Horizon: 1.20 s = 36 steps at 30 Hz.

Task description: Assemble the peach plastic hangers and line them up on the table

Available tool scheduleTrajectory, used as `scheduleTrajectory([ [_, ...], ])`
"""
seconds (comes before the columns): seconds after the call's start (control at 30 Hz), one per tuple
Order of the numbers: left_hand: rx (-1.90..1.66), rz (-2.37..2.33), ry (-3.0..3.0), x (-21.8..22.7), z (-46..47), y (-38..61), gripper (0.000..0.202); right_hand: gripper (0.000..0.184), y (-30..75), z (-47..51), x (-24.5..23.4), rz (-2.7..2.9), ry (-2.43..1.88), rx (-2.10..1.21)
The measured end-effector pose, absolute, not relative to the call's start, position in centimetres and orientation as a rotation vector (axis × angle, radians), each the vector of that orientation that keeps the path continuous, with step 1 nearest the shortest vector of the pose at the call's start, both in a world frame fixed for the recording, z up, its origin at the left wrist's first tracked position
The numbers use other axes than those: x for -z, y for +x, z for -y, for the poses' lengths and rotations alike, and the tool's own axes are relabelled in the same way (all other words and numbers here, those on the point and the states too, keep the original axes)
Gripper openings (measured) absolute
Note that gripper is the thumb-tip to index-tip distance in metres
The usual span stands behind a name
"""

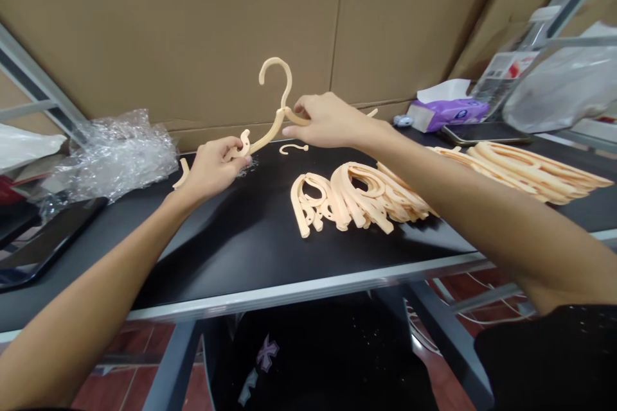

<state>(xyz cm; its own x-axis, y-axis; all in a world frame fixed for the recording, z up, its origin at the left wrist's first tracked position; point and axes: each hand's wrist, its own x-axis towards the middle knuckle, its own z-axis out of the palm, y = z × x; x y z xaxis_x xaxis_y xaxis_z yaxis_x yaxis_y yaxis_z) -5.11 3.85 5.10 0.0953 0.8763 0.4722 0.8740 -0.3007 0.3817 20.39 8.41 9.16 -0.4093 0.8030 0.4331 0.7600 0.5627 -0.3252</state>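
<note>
Both hands hold a cream plastic clothes hanger upright above the black table, its curved hook pointing up. My left hand is closed around the hanger's left arm, where a small notched piece sticks up by the thumb. My right hand pinches the right arm close to the centre joint. That arm's tip shows just past my right wrist. On the table behind lies a small loose cream hook. A heap of cream hanger parts lies below my right forearm, which hides some of it.
Crumpled clear plastic wrap and a dark tray-like object are on the left. More stacked hanger parts, a phone, a purple tissue pack and a clear bottle are on the right. Cardboard stands behind.
</note>
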Motion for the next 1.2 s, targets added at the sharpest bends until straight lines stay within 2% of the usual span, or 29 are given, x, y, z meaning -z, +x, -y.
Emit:
scheduleTrajectory([
  [0.1,-1.02,-1.818,2.363,-4.9,-3.3,-4.2,0.032,0.04,19.3,-7.6,-9.4,2.224,-1.331,-0.142],
  [0.27,-0.987,-1.792,2.441,-4.6,-2.9,-3.5,0.032,0.022,18.8,-6.4,-9.8,2.154,-1.311,-0.356],
  [0.4,-0.951,-1.752,2.511,-4.5,-2.9,-3.8,0.035,0.011,19.5,-6.5,-10.0,2.116,-1.332,-0.329],
  [0.57,-0.805,-1.651,2.509,-4.1,-3.4,-4.4,0.047,0.011,20.9,-6.9,-10.4,2.104,-1.39,-0.232],
  [0.77,-0.71,-1.494,2.512,-3.3,-4.0,-4.5,0.048,0.009,21.5,-7.0,-9.8,2.156,-1.407,-0.207],
  [1.2,-0.621,-1.444,2.554,-2.7,-3.9,-4.0,0.038,0.003,21.5,-7.3,-8.9,2.238,-1.307,-0.232],
])
